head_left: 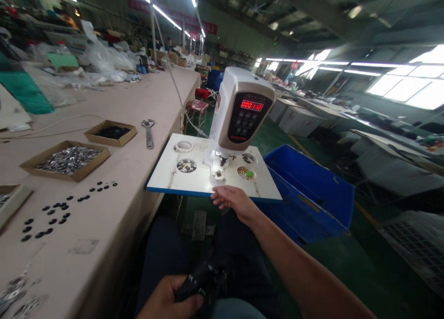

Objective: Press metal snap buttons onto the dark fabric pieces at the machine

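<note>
Apparently, the left hand (168,298) pinches the black printed fabric (204,278) over the lap, likely to hold it clear of the white worktop's (197,185) near edge, where the right hand (233,198), loosely curled, fronts the snap press (224,96), any grip indiscernible.

Black piece (210,276) in my left fingers (192,305): cloth-like, matt. Machine housing (227,94): smooth, plastic by look, soft sheen; control panel (242,124) glossy. Wrench (149,135): shiny metal. Tray (93,165): matt cardboard. Black caps (26,238): glossy. Blue bin (294,215): smooth plastic. Counter (132,171): matt.
</note>
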`<state>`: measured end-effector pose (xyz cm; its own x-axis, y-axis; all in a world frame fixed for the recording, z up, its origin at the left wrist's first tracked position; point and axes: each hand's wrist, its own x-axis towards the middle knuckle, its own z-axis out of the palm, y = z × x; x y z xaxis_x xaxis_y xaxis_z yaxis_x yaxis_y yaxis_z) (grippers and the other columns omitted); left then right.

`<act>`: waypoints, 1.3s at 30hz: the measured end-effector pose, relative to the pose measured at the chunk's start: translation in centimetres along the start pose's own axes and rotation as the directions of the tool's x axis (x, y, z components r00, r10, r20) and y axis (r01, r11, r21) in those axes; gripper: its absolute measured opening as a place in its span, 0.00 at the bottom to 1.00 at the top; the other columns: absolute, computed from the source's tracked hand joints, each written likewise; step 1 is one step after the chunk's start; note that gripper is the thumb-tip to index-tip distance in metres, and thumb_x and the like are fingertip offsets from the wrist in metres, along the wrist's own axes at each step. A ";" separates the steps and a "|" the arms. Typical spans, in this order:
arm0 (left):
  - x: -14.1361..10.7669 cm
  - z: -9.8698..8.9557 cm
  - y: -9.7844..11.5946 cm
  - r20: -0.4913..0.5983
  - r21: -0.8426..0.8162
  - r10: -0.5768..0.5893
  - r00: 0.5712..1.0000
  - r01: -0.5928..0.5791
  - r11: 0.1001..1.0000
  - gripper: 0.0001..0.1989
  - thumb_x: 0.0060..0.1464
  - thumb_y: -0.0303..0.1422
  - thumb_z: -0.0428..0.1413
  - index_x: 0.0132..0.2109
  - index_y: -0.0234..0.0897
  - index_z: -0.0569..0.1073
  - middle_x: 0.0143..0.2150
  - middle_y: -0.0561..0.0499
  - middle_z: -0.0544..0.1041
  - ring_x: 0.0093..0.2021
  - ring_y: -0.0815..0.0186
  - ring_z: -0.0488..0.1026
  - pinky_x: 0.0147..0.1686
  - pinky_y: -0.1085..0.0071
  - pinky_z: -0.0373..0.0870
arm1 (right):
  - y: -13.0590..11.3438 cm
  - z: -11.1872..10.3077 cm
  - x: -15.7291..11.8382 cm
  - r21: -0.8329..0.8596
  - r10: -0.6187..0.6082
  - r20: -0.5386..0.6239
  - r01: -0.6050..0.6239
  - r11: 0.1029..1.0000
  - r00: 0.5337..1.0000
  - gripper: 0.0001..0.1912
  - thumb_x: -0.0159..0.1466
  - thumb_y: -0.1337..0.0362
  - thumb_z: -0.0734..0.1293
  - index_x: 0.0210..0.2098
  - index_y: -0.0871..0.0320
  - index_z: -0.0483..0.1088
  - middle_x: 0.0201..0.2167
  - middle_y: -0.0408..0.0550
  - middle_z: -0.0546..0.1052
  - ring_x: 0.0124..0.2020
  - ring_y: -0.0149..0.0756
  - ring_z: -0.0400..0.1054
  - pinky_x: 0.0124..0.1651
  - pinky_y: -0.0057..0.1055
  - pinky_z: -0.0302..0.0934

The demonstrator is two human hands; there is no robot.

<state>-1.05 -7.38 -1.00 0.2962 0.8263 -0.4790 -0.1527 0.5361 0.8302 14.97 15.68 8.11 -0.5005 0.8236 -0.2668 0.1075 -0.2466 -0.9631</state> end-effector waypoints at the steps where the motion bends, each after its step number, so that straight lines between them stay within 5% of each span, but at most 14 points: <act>1: -0.3 0.2 0.6 -0.022 -0.006 0.006 1.000 -0.007 1.000 0.29 0.43 0.58 0.65 0.27 0.34 0.71 0.23 0.56 0.60 0.24 0.74 0.53 0.24 0.74 0.49 | 0.0 0.7 -2.0 -0.205 -0.057 0.172 0.092 0.974 0.983 0.18 0.63 0.56 0.72 0.49 0.59 0.78 0.44 0.52 0.81 0.42 0.36 0.75 0.43 0.29 0.67; 4: -0.8 0.7 2.5 -0.068 0.007 0.034 0.997 -0.033 0.999 0.27 0.46 0.56 0.64 0.30 0.32 0.72 0.23 0.56 0.61 0.24 0.74 0.54 0.24 0.75 0.50 | 0.3 2.5 -6.4 -0.514 -0.060 0.561 0.404 0.757 0.826 0.32 0.58 0.52 0.76 0.58 0.58 0.73 0.56 0.56 0.76 0.57 0.47 0.68 0.61 0.39 0.58; 7: -0.7 0.7 4.2 -0.113 0.055 0.044 0.993 -0.038 0.998 0.26 0.45 0.54 0.66 0.30 0.32 0.73 0.23 0.56 0.63 0.23 0.74 0.56 0.23 0.76 0.52 | 1.4 3.1 -7.4 -0.541 0.044 0.652 0.423 0.727 0.757 0.32 0.61 0.52 0.73 0.60 0.61 0.71 0.55 0.57 0.76 0.56 0.47 0.70 0.59 0.37 0.59; 12: 0.4 0.0 6.7 -0.089 0.075 0.003 0.996 0.004 0.997 0.24 0.46 0.49 0.67 0.39 0.30 0.79 0.28 0.51 0.75 0.25 0.70 0.67 0.27 0.74 0.62 | 3.2 1.8 -5.8 -0.453 0.147 0.534 0.135 0.881 0.833 0.19 0.64 0.54 0.70 0.48 0.59 0.77 0.39 0.46 0.80 0.40 0.36 0.72 0.45 0.28 0.62; 17: 2.6 -0.7 9.5 -0.016 0.123 0.019 1.000 -0.017 0.992 0.21 0.49 0.47 0.66 0.39 0.31 0.80 0.30 0.50 0.79 0.26 0.69 0.70 0.29 0.75 0.64 | 2.7 -0.2 -5.0 -0.440 0.224 0.495 0.019 0.898 0.840 0.22 0.60 0.46 0.71 0.39 0.61 0.77 0.28 0.41 0.74 0.29 0.30 0.65 0.32 0.24 0.56; 24: 5.5 -1.0 12.0 0.068 0.097 -0.051 0.996 0.044 0.994 0.18 0.46 0.41 0.69 0.40 0.32 0.80 0.33 0.49 0.81 0.29 0.69 0.73 0.32 0.75 0.67 | 3.0 -2.5 -3.0 -0.238 0.225 0.512 -0.114 0.964 0.829 0.25 0.55 0.46 0.75 0.39 0.62 0.79 0.28 0.42 0.77 0.29 0.30 0.67 0.36 0.26 0.61; 33: 8.9 -1.6 13.2 0.072 0.020 -0.100 0.992 0.099 0.995 0.20 0.44 0.39 0.70 0.43 0.32 0.80 0.34 0.47 0.82 0.28 0.67 0.76 0.31 0.74 0.69 | 3.8 -4.2 -0.2 -0.041 0.299 0.507 -0.324 0.945 0.808 0.24 0.51 0.49 0.79 0.37 0.62 0.79 0.27 0.42 0.79 0.26 0.28 0.69 0.35 0.25 0.63; 39: 12.1 -2.3 14.7 0.103 -0.063 -0.057 0.993 0.064 0.996 0.19 0.47 0.39 0.70 0.43 0.31 0.80 0.35 0.45 0.83 0.29 0.66 0.77 0.33 0.74 0.71 | 3.3 -5.2 1.9 0.094 0.243 0.377 -0.298 0.950 0.894 0.32 0.51 0.38 0.75 0.33 0.64 0.78 0.27 0.46 0.78 0.26 0.30 0.68 0.34 0.28 0.62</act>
<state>-1.92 10.91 4.79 0.3996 0.7722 -0.4941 -0.1927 0.5977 0.7782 18.82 19.12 4.23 -0.7452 0.4833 -0.4595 0.1705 -0.5281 -0.8319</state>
